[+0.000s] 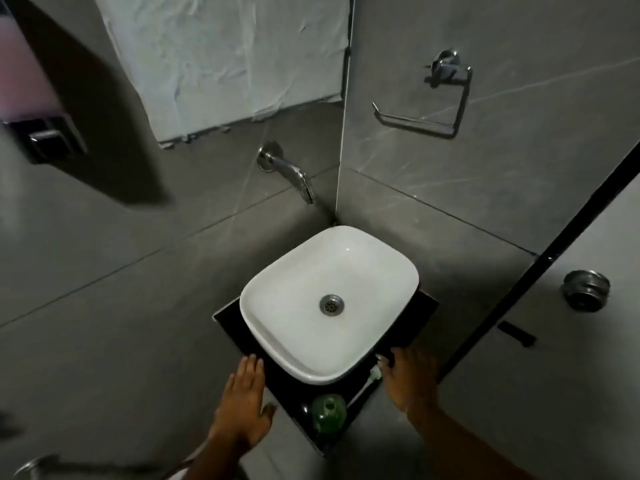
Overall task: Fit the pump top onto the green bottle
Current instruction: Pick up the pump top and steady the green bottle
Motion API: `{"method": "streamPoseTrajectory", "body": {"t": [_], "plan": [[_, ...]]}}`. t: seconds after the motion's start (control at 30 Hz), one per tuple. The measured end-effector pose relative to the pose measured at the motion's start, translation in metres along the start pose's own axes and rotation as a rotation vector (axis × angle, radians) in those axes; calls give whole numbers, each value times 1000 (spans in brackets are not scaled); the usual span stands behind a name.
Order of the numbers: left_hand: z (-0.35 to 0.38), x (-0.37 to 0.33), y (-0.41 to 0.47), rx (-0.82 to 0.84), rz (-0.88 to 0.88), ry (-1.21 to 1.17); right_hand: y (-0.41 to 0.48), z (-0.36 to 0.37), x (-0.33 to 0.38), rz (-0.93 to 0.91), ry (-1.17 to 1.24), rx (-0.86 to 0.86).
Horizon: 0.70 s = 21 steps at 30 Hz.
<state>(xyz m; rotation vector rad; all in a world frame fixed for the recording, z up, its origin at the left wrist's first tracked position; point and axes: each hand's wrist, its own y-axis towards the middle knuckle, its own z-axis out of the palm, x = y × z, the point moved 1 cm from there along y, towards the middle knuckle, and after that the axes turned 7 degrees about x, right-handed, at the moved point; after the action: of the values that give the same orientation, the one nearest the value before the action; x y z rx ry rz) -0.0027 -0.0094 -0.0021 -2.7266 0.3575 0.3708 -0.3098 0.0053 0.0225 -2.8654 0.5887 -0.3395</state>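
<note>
Basically I'm just starting: right hand (408, 379) reaching, grip closing on nothing yet, pump top (372, 375) lying beside the uncapped green bottle (329, 412); left hand (244, 407) open.

The scene is dim and grey overall; the light seems to fall from above, since the white basin (329, 303) is by far the brightest surface and carries a small glint on its far inner wall; the chrome tap (291, 174) and the towel ring (436, 98) on the right wall show soft highlights; a broad dark shadow slants across the far left wall; the black desk (228, 311) under the basin loses nearly all detail; the green bottle (329, 412) near the bottom edge is murky and soft; both hands (242, 407) are slightly smeared; wide-angle distortion bends the wall lines, and the left edge and corners blur heavily.
</note>
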Motion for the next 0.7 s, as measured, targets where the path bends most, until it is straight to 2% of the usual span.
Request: {"method": "streamPoseTrajectory", "body": {"t": [0.13,0.27,0.53,0.7], "plan": [[50,-12,3,234,-17,-49,16,37,-14,251,176,217],[81,-25,15,340,-28,-28,39,61,-18,344,392,341],[102,-40,28,211,-43,-209,71,81,-13,532,606,363],[108,-39,29,145,-48,-289,77,88,-13,580,698,392]]}}
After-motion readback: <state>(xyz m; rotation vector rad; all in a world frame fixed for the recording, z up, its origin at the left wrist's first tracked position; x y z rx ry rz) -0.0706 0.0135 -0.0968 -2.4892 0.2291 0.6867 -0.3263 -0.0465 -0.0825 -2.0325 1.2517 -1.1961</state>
